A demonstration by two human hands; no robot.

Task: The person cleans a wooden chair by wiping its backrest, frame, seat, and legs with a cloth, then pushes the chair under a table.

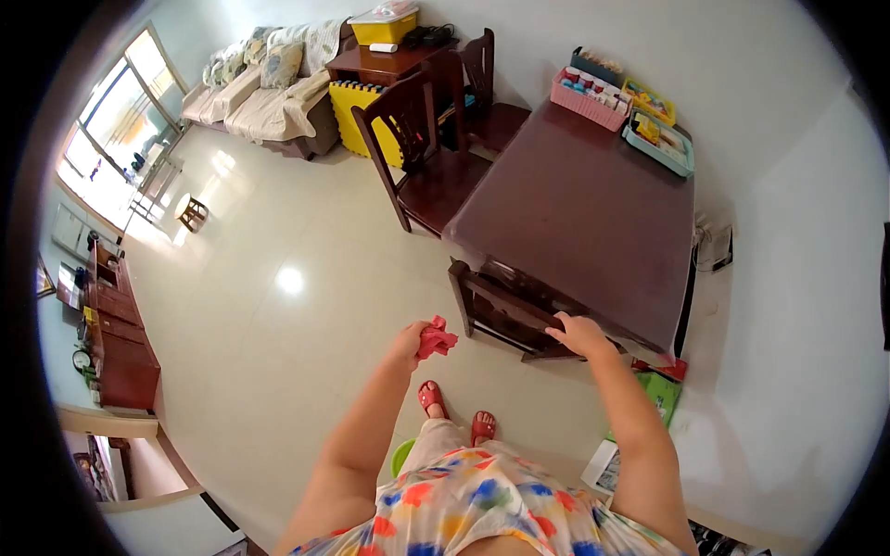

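A crumpled red cloth (437,339) is in my left hand (409,343), held over the floor to the left of the chair. My right hand (578,334) grips the top of the dark wooden chair back (508,306) at the near end of the table. The dark brown table (584,204) has a clear cover hanging over its edge. At its far end stand a pink basket (591,100), a light blue tray (658,145) and a yellow basket (650,101), each with small items.
Two more dark chairs (422,157) stand left of the table. Beyond are a sofa (278,93) and a side table (389,62). A small stool (191,212) is on the floor. Near my feet is a green bucket (401,457); a green box (657,397) lies by the wall.
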